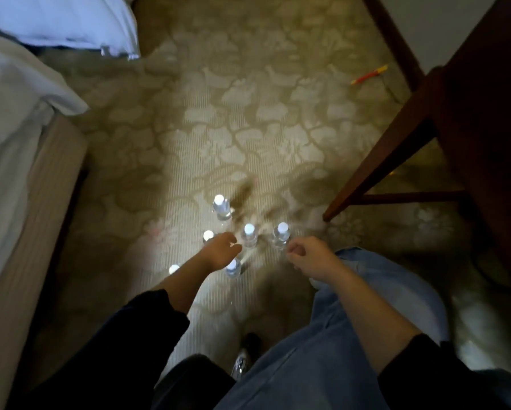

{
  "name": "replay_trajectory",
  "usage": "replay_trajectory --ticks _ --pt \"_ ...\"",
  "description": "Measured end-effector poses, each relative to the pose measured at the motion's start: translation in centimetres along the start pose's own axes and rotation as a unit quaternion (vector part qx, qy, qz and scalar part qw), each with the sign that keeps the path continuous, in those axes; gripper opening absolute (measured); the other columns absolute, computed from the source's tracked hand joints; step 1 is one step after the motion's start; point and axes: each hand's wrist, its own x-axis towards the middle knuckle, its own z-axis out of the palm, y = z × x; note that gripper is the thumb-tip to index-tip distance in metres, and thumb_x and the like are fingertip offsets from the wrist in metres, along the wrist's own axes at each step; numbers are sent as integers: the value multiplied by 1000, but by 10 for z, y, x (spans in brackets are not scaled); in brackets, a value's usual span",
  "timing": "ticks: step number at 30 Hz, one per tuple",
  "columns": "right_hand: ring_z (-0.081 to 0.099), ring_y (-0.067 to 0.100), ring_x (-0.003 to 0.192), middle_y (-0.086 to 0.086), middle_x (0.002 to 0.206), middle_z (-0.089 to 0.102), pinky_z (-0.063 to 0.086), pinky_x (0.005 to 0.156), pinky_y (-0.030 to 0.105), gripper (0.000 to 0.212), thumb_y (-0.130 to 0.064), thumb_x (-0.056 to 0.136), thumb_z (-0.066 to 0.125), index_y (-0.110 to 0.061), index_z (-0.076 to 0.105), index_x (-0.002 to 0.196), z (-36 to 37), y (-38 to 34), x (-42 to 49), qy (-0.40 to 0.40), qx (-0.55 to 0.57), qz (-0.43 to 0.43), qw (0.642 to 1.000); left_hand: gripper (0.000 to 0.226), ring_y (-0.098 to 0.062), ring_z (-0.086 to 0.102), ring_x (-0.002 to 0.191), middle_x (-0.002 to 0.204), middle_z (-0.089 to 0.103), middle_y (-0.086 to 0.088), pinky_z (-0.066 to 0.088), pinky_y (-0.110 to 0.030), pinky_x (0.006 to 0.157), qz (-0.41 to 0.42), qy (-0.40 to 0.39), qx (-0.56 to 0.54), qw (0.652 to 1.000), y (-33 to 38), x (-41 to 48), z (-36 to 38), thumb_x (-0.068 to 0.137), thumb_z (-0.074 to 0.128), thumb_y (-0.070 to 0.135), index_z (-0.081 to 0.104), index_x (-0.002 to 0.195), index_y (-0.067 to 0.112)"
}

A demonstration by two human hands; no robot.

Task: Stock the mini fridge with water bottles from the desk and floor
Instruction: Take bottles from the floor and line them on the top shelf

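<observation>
head cam | looks steeply down | hands (221, 253) near | carpet (248, 128) beyond
</observation>
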Motion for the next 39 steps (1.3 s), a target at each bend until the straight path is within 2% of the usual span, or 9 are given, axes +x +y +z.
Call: replay_trajectory --ticks 3,8,11,18,22,25,31,35,39 --pt "60 21 86 4 86 62 46 66 25 13 -17 93 54 -11 63 101 12 19 14 -26 11 35 999 42 -30 49 122 133 51 -15 38 -34 98 -55 16 -3 998 -35 14 34 94 50 26 45 130 4" --pt "61 23 96 6 102 63 48 74 29 18 -17 94 52 -13 61 109 25 28 39 -57 56 53 995 32 -27 60 102 116 61 -9 43 -30 80 -80 15 2 997 -68 48 72 88 57 25 53 117 11" --pt "61 23 99 6 107 61 48 74 28 20 -18 94 52 -12 59 112 29 36 52 -76 59 73 993 36 -27 60 102 111 61 -11 42 -28 77 -88 23 12 996 -81 75 88 85 59 29 53 118 15" --pt "61 25 101 9 112 62 51 83 35 21 -20 95 49 -13 58 114 25 52 85 -82 61 94 990 49 -35 54 108 121 51 -22 42 -34 84 -117 56 20 991 -79 106 106 86 63 20 45 129 7" --pt "62 28 99 12 109 63 50 86 40 19 -18 96 46 -11 59 109 28 53 99 -85 55 89 991 41 -35 57 99 120 49 -22 40 -30 75 -133 78 23 988 -81 121 114 87 63 20 49 122 5" --pt "61 25 98 8 109 62 49 79 34 19 -18 96 46 -12 59 109 29 56 104 -85 68 91 990 34 -38 57 94 113 51 -25 41 -32 72 -121 103 23 987 -83 130 112 83 66 14 54 110 -1" --pt "60 29 102 12 108 62 50 87 41 19 -19 95 49 -10 59 108 23 54 95 -80 77 89 990 26 -35 58 84 98 57 -20 39 -31 64 -52 92 54 993 -71 123 98 78 69 13 56 96 0" --pt "59 25 102 10 113 61 50 85 35 22 -19 95 51 -10 59 113 14 53 73 -74 69 92 991 22 -28 59 87 96 60 -14 51 -37 73 7 85 24 996 -47 96 77 73 72 11 61 91 6" --pt "59 25 103 8 110 62 51 86 37 22 -15 94 51 -13 61 113 2 48 46 -42 68 86 993 19 -17 59 86 96 63 -4 42 -16 67 109 76 -7 991 -19 55 53 75 74 14 65 92 12"
